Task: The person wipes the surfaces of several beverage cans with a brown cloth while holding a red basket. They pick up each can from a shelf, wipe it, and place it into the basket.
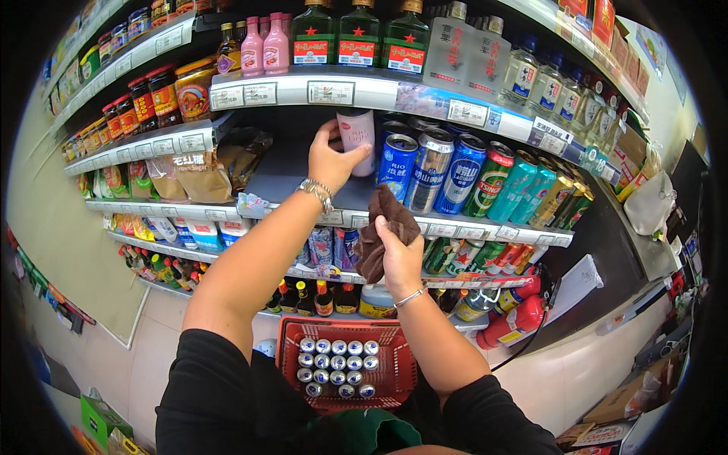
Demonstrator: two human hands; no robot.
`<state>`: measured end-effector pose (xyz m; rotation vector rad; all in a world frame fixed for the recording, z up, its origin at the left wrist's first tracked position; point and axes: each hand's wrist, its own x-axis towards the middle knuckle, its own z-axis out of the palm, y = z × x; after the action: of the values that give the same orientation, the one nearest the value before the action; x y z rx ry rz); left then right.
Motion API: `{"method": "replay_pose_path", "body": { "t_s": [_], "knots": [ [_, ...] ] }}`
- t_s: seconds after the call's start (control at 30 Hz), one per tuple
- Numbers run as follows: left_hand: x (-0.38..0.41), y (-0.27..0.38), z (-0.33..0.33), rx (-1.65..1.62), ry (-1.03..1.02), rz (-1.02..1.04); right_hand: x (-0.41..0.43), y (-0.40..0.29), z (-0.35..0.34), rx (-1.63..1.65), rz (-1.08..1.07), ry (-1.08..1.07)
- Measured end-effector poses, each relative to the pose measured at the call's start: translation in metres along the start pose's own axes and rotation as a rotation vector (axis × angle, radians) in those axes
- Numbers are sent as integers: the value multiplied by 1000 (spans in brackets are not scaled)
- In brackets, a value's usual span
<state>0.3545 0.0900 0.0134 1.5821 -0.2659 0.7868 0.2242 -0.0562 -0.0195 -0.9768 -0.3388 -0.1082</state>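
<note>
My left hand [335, 152] grips a pale pink drink can [357, 133] around its side, at the shelf level with the beer. The can stands upright beside a blue can [396, 165] at the left end of the row of cans. I cannot tell whether its base touches the shelf board [296, 176]. In front of the shelf's edge, my right hand [402, 250] holds a crumpled brown cloth [387, 227]. Below my arms is a red plastic basket [398, 364] with many upright silver-topped cans [338, 363] in rows.
Glass liquor bottles [358, 37] line the shelf above. Jars [165, 96] and brown sugar bags [196, 176] stand to the left. Lower down are more cans [346, 247] and sauce bottles [323, 298]. Red fire extinguishers [515, 321] sit at the lower right, near a dark hose [523, 347].
</note>
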Motion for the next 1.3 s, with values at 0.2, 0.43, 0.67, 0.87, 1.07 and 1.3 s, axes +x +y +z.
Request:
{"method": "replay_pose_path", "body": {
  "t_s": [0.2,0.43,0.67,0.87,1.07,1.3],
  "knots": [
    [-95,35,-25,-308,-5,-162,-27,1,-9,-92,-22,118],
    [-201,31,-55,-504,-2,-236,-71,29,-13,-458,-149,-13],
    [-229,14,-63,2,-148,95,-103,36,-7,-295,-118,-162],
    [-227,33,-60,15,-201,56,-108,27,-7,-388,-240,-124],
    [-227,48,-63,257,-249,203,-105,6,-11,-708,-525,-20],
    [-222,49,-75,497,-222,287,-88,-29,-19,-1166,-592,-293]
  ]
}}
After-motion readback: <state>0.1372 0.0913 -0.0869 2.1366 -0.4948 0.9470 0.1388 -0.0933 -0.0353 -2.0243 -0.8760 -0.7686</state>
